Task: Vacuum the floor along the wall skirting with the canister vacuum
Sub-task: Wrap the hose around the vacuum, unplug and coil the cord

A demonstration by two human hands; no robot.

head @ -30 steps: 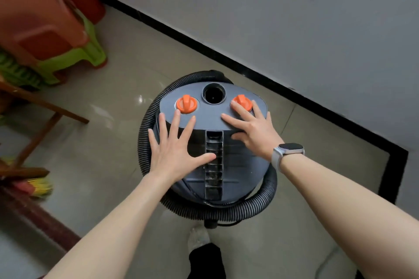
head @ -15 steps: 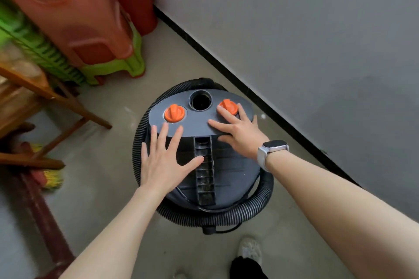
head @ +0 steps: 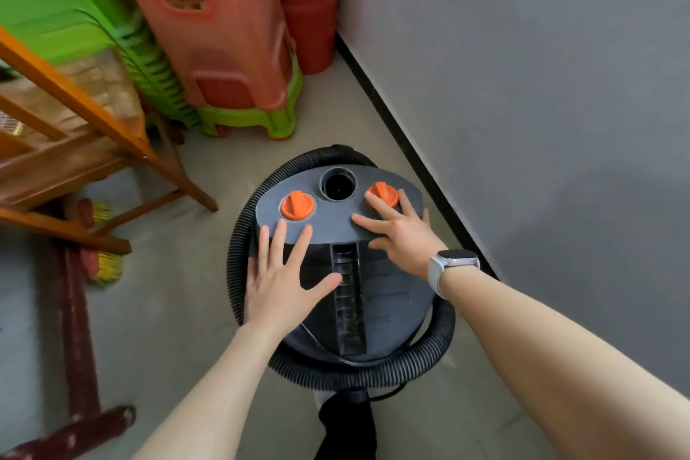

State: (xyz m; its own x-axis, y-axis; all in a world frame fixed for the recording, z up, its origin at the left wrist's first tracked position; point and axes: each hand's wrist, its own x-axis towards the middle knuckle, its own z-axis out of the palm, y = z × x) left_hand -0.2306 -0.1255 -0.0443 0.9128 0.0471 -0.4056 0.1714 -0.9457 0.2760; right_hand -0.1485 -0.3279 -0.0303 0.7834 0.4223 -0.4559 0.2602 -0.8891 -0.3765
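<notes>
Both flat — left hand (head: 278, 293), right hand (head: 401, 235) — atop canister vacuum (head: 377, 295); floor (head: 179, 310) meets skirting (head: 407, 149).

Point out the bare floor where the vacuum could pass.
Bare floor runs ahead between the stacked stools and the black skirting. Another patch lies left of the vacuum, below the wooden frame. The stools and frame crowd the upper left.

Both hands (head: 278, 288) on the canister vacuum (head: 358, 273), skirting (head: 418, 161) just right, stacked stools (head: 231, 48) beyond.
</notes>
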